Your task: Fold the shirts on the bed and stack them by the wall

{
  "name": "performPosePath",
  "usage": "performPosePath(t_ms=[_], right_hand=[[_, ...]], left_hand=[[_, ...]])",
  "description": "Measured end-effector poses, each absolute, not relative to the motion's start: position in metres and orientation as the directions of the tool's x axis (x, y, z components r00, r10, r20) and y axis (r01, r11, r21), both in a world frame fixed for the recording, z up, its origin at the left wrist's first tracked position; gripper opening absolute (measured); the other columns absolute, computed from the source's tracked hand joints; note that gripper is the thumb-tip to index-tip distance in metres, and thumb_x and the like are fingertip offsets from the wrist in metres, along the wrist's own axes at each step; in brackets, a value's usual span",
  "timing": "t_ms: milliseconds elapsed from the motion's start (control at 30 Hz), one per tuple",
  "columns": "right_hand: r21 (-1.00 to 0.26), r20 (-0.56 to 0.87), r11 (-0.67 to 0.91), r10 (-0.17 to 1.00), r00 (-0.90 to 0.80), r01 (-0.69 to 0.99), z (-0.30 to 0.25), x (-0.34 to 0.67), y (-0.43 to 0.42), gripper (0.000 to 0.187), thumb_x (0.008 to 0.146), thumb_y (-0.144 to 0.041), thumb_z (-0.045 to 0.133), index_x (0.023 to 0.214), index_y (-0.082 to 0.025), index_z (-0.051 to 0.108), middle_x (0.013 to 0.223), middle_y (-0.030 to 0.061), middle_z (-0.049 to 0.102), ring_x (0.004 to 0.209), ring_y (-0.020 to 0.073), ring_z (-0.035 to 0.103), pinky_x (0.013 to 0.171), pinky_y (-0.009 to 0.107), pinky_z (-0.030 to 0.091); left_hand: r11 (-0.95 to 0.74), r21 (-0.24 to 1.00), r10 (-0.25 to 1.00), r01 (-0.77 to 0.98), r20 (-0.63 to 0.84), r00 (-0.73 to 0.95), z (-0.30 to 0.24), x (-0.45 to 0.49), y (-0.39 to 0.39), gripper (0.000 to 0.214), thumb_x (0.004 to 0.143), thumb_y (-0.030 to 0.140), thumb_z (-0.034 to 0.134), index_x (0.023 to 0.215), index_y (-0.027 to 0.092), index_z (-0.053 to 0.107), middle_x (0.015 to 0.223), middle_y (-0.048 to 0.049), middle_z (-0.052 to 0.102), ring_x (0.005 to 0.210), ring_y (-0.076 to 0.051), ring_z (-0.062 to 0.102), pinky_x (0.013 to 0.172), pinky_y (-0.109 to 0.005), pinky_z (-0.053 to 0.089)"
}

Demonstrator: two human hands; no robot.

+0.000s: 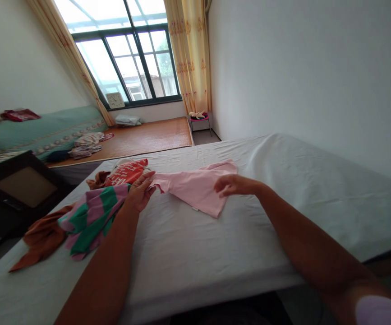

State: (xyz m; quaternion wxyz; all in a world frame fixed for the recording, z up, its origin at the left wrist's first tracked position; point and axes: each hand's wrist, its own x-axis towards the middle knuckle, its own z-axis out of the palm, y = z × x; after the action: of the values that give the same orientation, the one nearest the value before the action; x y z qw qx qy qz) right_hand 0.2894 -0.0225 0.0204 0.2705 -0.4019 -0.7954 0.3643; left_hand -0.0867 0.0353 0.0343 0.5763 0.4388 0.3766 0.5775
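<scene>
A pink garment (197, 186) lies on the white bed sheet (195, 253) in front of me. My left hand (140, 192) pinches its left end, fingers closed on the cloth. On the garment's right edge, near a folded corner, my right hand (231, 185) has its fingers curled onto the fabric. Both forearms reach out over the bed from the near edge.
To the left lie a pink-and-green striped garment (90, 216), an orange-brown cloth (43, 239) and a red printed item (127, 173). A dark cabinet (16, 189) stands left of the bed. Beyond are a wooden platform (148, 135), more clothes and a window with yellow curtains.
</scene>
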Motion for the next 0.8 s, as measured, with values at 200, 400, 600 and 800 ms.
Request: performPosePath(t_ms=[200, 400, 600, 800], right_hand=[[-0.432, 0.149, 0.638, 0.748, -0.647, 0.638, 0.008, 0.25, -0.033, 0.014, 0.068, -0.016, 0.065, 0.082, -0.017, 0.066, 0.086, 0.0049, 0.066, 0.077, 0.0173, 0.058, 0.068, 0.026, 0.043], [-0.824, 0.469, 0.439, 0.883, -0.004, 0.357, 0.046, 0.296, -0.026, 0.02, 0.08, -0.041, 0.056, 0.083, -0.021, 0.058, 0.057, -0.0044, 0.048, 0.05, 0.0099, 0.041, 0.047, 0.022, 0.032], [-0.818, 0.558, 0.572, 0.77, 0.31, 0.053, 0.117, 0.333, -0.045, 0.039, 0.081, -0.062, 0.058, 0.097, -0.027, 0.054, 0.052, -0.0064, 0.04, 0.039, 0.0075, 0.036, 0.035, 0.019, 0.026], [-0.895, 0.445, 0.435, 0.87, 0.213, 0.095, 0.135, 0.333, 0.009, 0.033, 0.076, -0.051, 0.068, 0.086, -0.022, 0.055, 0.059, -0.0046, 0.054, 0.047, 0.0088, 0.055, 0.04, 0.018, 0.04]], left_hand=[[-0.047, 0.939, 0.997, -0.342, 0.065, 0.043, 0.029, -0.088, 0.039, 0.027, 0.068, 0.01, 0.073, 0.094, 0.016, 0.071, 0.084, 0.0011, 0.067, 0.056, -0.003, 0.059, 0.052, -0.012, 0.055], [-0.153, 0.905, 0.985, -0.396, 0.171, 0.012, 0.049, -0.085, 0.032, 0.022, 0.068, 0.011, 0.074, 0.088, 0.016, 0.07, 0.077, -0.0004, 0.068, 0.058, -0.005, 0.061, 0.053, -0.012, 0.054], [-0.424, 0.812, 0.878, -0.401, 0.477, 0.038, 0.129, -0.053, -0.013, 0.016, 0.073, 0.017, 0.071, 0.088, 0.021, 0.07, 0.081, 0.0007, 0.067, 0.062, -0.007, 0.061, 0.049, -0.014, 0.05], [-0.372, 0.868, 0.918, -0.33, 0.396, 0.007, 0.146, -0.028, 0.03, 0.017, 0.065, 0.011, 0.071, 0.082, 0.013, 0.069, 0.065, 0.0009, 0.062, 0.058, -0.009, 0.06, 0.056, -0.019, 0.052]])
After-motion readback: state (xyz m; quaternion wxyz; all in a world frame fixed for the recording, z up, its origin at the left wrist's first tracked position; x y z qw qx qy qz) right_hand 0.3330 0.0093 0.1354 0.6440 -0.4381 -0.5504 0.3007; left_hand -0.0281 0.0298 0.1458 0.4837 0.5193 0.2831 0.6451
